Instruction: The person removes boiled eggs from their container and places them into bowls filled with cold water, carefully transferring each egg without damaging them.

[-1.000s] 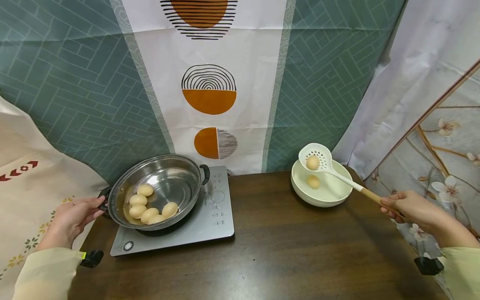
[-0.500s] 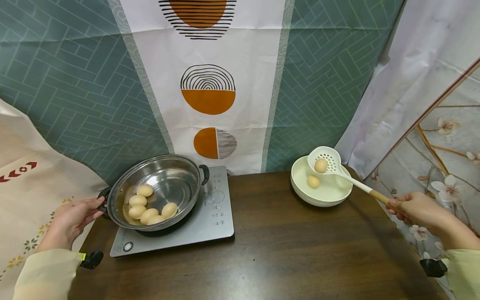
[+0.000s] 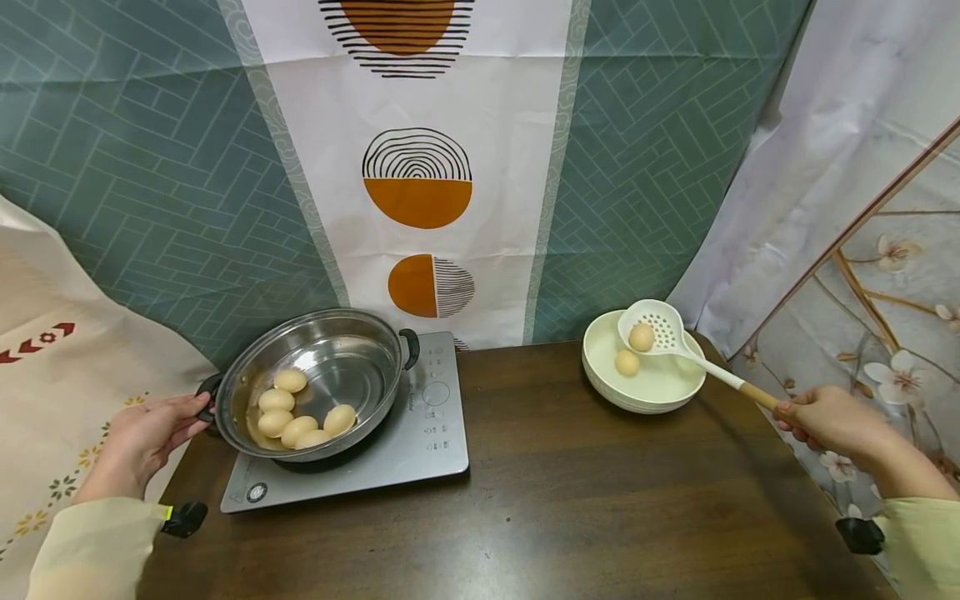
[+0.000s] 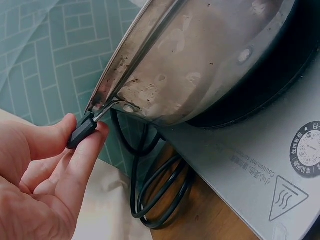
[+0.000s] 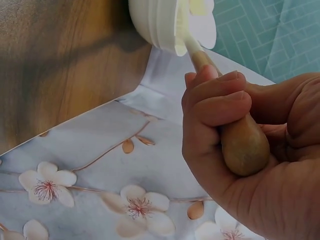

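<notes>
My left hand [image 3: 153, 433] pinches the black side handle [image 4: 82, 131] of a steel pot [image 3: 360, 333] between thumb and fingers. The pot is tilted toward me on the left, and several pale eggs [image 3: 275, 422] lie along its near side. My right hand [image 3: 836, 421] grips the wooden handle [image 5: 245, 145] of a white slotted ladle [image 3: 667, 324]. In the ladle's bowl sits one egg [image 3: 641, 337]. That bowl is over the back of a pale cream bowl [image 3: 641, 406], where another egg [image 3: 627, 362] lies.
Under the pot is a grey induction cooker [image 3: 438, 417] on the brown wooden table [image 3: 540, 500]. A coiled black cable [image 4: 160, 190] lies beside the cooker on the left. Patterned cloths hang behind and at both sides.
My right hand has shifted right and lowered the slotted ladle, with its egg, over the cream bowl. My left hand and the pot have kept their place.
</notes>
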{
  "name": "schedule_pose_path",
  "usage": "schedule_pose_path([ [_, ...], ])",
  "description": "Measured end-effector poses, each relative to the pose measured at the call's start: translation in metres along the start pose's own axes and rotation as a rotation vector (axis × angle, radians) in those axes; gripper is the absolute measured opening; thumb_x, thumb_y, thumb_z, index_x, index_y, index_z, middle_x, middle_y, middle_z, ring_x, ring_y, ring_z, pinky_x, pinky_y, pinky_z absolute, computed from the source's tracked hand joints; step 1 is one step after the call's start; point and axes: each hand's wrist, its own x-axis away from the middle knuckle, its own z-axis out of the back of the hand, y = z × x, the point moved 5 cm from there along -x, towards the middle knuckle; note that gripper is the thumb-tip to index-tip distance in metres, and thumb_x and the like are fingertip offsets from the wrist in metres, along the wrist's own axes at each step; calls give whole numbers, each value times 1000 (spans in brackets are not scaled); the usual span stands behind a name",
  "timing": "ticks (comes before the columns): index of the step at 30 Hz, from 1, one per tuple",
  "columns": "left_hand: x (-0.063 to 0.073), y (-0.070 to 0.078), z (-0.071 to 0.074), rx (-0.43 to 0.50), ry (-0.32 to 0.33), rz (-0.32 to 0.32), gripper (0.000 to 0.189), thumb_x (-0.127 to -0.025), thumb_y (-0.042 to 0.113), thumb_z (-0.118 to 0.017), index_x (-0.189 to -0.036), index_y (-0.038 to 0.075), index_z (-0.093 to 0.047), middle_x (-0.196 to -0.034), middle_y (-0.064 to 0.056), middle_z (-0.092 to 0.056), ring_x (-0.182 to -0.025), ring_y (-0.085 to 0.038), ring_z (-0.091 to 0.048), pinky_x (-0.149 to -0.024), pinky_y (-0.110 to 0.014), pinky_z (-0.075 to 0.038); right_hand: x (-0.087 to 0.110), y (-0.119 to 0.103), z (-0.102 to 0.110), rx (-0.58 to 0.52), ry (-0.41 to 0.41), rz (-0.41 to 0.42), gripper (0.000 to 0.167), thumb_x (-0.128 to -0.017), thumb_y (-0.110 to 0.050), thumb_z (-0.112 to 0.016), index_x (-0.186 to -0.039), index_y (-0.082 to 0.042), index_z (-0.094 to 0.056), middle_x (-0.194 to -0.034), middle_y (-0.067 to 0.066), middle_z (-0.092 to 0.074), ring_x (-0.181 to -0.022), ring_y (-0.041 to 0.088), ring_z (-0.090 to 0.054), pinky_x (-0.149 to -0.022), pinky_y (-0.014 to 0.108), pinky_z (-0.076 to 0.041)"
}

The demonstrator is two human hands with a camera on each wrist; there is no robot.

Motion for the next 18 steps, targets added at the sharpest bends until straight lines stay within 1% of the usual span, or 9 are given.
schedule_pose_path([
  [3,0,0,0,-1,0,-2,6,-81,17,-73,-76,19,-76,-73,5,-72,-69,-12,-71,-65,-25,-59,-1,0,-2,4,3,1,42,-101,-22,-32,-93,6,-63,-66,-2,-52,-52,4,-42,-46,19,-41],
  [5,0,0,0,0,3,-2,7,-82,17,-72,-76,19,-76,-73,5,-72,-69,-12,-71,-65,-25,-59,-2,0,-3,-1,-1,-2,43,-101,-23,-32,-96,7,-63,-67,-2,-54,-52,3,-43,-46,19,-42],
  [11,-1,0,1,10,6,-11,8,-82,16,-72,-76,18,-76,-73,5,-72,-68,-12,-71,-65,-26,-60,-7,-2,-5,-11,-3,-1,40,-101,-22,-34,-98,8,-60,-71,-3,-58,-53,2,-48,-46,18,-46],
  [18,-1,0,0,14,6,-33,8,-82,15,-72,-76,17,-76,-73,5,-72,-67,-12,-71,-65,-26,-60,-7,-10,-10,-12,10,39,37,-100,-18,-36,-97,10,-60,-69,-4,-59,-54,2,-48,-46,19,-46],
])
